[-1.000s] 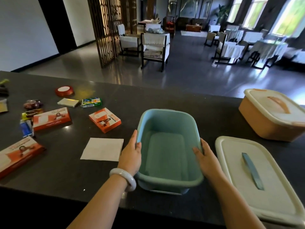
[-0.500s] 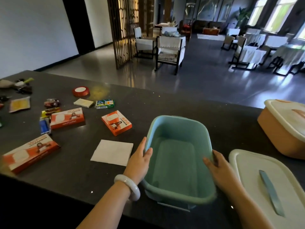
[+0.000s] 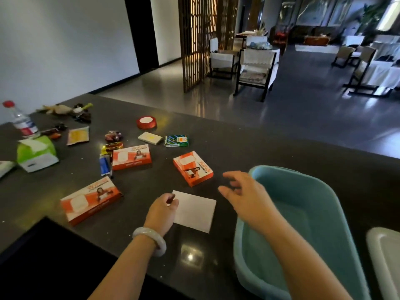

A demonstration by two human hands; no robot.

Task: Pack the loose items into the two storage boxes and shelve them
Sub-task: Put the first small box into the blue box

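Observation:
The empty teal storage box point(image 3: 324, 213) stands on the dark counter at the right, and its white lid point(image 3: 385, 256) shows at the right edge. My left hand point(image 3: 162, 211), with a pale bangle on the wrist, has its fingers curled on the left corner of the white paper point(image 3: 194, 211), which lies flat. My right hand point(image 3: 244, 193) hovers open over the counter, just left of the box rim. Three orange cartons point(image 3: 193, 167) point(image 3: 132, 156) point(image 3: 91, 200) lie to the left. The orange storage box is out of view.
Further left lie a red tape roll point(image 3: 146, 122), a green pack point(image 3: 175, 141), a small pale box point(image 3: 150, 137), sweets point(image 3: 113, 136), a blue tube point(image 3: 105, 166), a yellow sachet point(image 3: 78, 135), a green tissue pack point(image 3: 35, 152) and a water bottle point(image 3: 20, 122). Chairs stand beyond the counter.
Both hands have left the teal box's sides and moved left. The left hand now rests on the paper's corner. The view has swung left, so the orange box is out of frame.

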